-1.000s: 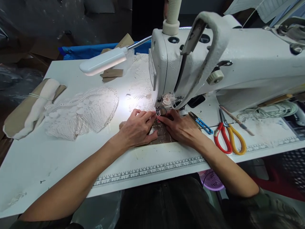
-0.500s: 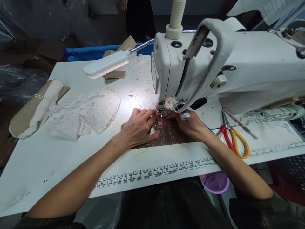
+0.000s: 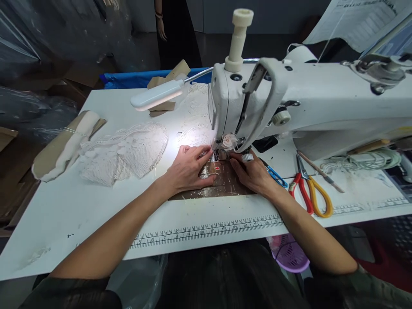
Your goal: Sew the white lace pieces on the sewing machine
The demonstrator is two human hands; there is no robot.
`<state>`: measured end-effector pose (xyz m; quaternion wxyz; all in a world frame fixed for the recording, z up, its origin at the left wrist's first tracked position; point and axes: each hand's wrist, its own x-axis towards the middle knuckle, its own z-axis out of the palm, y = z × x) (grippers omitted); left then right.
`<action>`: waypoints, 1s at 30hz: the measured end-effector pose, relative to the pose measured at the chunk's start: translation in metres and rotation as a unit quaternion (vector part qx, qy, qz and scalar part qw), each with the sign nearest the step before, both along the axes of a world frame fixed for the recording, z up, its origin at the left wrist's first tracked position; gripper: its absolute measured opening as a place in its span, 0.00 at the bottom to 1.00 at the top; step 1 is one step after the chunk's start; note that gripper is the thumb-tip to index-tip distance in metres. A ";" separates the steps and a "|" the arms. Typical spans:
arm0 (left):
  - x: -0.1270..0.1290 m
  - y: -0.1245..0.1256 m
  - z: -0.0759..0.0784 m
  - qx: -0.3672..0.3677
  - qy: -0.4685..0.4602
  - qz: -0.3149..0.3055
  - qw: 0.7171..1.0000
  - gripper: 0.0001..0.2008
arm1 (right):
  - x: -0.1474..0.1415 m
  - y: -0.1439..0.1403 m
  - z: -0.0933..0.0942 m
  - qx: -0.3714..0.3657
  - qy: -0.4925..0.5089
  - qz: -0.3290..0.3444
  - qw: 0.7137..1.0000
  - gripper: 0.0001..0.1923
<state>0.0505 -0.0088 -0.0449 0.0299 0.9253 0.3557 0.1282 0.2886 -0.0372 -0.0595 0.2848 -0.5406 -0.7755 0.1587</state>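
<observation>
Brown fabric piece (image 3: 225, 184) lies flat on the white counter (image 3: 96, 206) at the centre of the frame, under the presser foot (image 3: 219, 155) of the sewing machine (image 3: 289, 103). Left hand (image 3: 186, 171) presses flat on it, fingers stretched, grip holding nothing. Right hand (image 3: 251, 171) rests on its right edge, fingers slightly bent, pressing and not closed around it. Lace pile (image 3: 125, 152) lies at centre left. Scissors (image 3: 309, 189) and blue thread snips (image 3: 275, 176) lie at the right. Purple basket (image 3: 289, 255) shows under the counter; its content I cannot tell.

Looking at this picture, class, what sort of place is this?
Most likely a garment sewing workshop: an industrial sewing machine, lace pieces piled on the table, and scissors beside a printed ruler.
</observation>
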 end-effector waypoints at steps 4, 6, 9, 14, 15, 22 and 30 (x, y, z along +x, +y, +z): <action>-0.001 -0.001 0.001 -0.025 -0.036 0.013 0.999 0.29 | 0.002 0.001 -0.003 0.014 -0.016 0.013 1.000 0.17; -0.001 -0.004 0.004 -0.039 -0.041 0.017 0.998 0.31 | 0.002 0.000 -0.005 0.025 -0.031 0.024 0.999 0.18; 0.000 -0.008 0.006 -0.077 -0.045 0.011 0.996 0.39 | 0.005 -0.003 -0.012 0.040 -0.061 0.033 0.997 0.21; 0.001 -0.011 0.005 -0.109 -0.038 0.047 0.992 0.49 | 0.010 0.002 -0.027 0.072 -0.100 0.054 0.991 0.23; 0.000 -0.012 0.005 -0.109 -0.035 0.053 0.992 0.48 | 0.011 0.003 -0.029 0.078 -0.102 0.056 0.990 0.23; -0.001 0.012 0.016 -0.051 -0.018 0.063 0.997 0.24 | 0.010 0.002 -0.029 0.087 -0.111 0.062 0.988 0.23; 0.006 0.101 0.021 0.000 0.022 0.136 0.990 0.19 | 0.004 -0.002 -0.020 0.116 -0.095 0.061 0.987 0.20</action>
